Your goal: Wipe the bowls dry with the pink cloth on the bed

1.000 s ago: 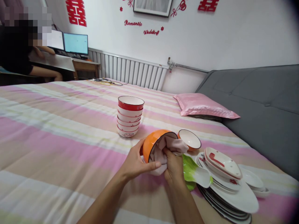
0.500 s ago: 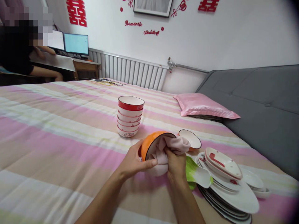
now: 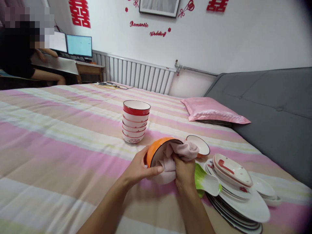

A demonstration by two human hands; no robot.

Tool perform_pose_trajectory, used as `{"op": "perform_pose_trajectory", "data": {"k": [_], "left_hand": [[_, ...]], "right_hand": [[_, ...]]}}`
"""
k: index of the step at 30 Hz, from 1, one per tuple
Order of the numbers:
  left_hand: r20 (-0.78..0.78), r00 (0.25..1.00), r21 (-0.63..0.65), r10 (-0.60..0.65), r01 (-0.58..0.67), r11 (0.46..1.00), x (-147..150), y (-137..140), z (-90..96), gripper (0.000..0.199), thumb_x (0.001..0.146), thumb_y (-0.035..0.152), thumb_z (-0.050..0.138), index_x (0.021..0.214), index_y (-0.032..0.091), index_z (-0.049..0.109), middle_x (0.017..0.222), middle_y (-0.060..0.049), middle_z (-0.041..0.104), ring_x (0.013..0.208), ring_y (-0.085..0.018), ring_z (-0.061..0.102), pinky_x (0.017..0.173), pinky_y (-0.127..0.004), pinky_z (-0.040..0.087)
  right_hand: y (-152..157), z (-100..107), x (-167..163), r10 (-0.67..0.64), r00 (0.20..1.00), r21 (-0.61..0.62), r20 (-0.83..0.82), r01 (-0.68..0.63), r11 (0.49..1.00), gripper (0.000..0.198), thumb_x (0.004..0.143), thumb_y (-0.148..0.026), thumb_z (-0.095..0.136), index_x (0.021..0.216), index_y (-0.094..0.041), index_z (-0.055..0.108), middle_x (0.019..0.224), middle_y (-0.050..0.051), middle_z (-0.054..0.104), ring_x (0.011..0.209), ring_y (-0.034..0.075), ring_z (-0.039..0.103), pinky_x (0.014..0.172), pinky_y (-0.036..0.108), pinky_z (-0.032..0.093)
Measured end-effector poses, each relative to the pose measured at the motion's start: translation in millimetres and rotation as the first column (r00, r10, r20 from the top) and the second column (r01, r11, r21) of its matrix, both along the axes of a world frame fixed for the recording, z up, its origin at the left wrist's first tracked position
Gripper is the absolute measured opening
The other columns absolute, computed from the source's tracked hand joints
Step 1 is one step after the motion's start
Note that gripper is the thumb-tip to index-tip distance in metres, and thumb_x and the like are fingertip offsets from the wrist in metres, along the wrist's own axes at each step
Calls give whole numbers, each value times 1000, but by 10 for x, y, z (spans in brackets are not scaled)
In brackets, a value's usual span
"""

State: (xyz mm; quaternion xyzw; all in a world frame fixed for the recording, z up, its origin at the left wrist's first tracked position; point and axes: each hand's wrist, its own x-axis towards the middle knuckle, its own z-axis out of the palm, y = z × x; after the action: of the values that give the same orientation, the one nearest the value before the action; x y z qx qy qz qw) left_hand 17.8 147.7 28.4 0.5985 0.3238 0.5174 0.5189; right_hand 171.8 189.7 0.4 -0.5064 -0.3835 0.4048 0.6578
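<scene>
An orange bowl (image 3: 156, 150) with a dark rim is tilted on its side above the bed, its opening toward my right. My left hand (image 3: 140, 167) grips it from the left, thumb over the near rim. A pale pink cloth (image 3: 168, 162) is bunched inside the bowl and spills over the rim. My right hand (image 3: 184, 172) is closed on the cloth, pressed at the bowl's opening; some of its fingers are hidden by the cloth. Beyond my left hand stands a stack of red and white bowls (image 3: 135, 123).
A second orange bowl (image 3: 198, 145) rests past my right hand. Beside that hand are a green and white spoon (image 3: 211, 184) and a pile of plates (image 3: 255, 204) topped by patterned dishes (image 3: 232, 169). A pink pillow (image 3: 214, 110) lies by the grey headboard (image 3: 265, 97). Someone sits at a desk (image 3: 90, 66).
Both hands, the orange bowl and the cloth have barely shifted. The other things lie where they were.
</scene>
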Motion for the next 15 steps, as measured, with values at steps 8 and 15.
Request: {"op": "perform_pose_trajectory", "data": {"k": [8, 15], "left_hand": [[88, 995, -54, 50, -45, 998, 19, -28, 56, 75, 65, 43, 71, 130, 13, 48, 119, -12, 61, 110, -33, 54, 89, -39, 45], [97, 993, -61, 67, -61, 996, 32, -24, 54, 72, 66, 46, 70, 128, 12, 51, 118, -13, 62, 109, -34, 55, 86, -38, 46]], "right_hand": [[-37, 80, -20, 26, 995, 15, 97, -28, 999, 25, 57, -24, 70, 78, -10, 70, 72, 6, 70, 74, 23, 63, 58, 27, 50], [-25, 42, -16, 54, 994, 43, 92, -58, 997, 24, 59, -24, 69, 78, -10, 70, 75, 6, 69, 73, 22, 62, 59, 28, 49]]}}
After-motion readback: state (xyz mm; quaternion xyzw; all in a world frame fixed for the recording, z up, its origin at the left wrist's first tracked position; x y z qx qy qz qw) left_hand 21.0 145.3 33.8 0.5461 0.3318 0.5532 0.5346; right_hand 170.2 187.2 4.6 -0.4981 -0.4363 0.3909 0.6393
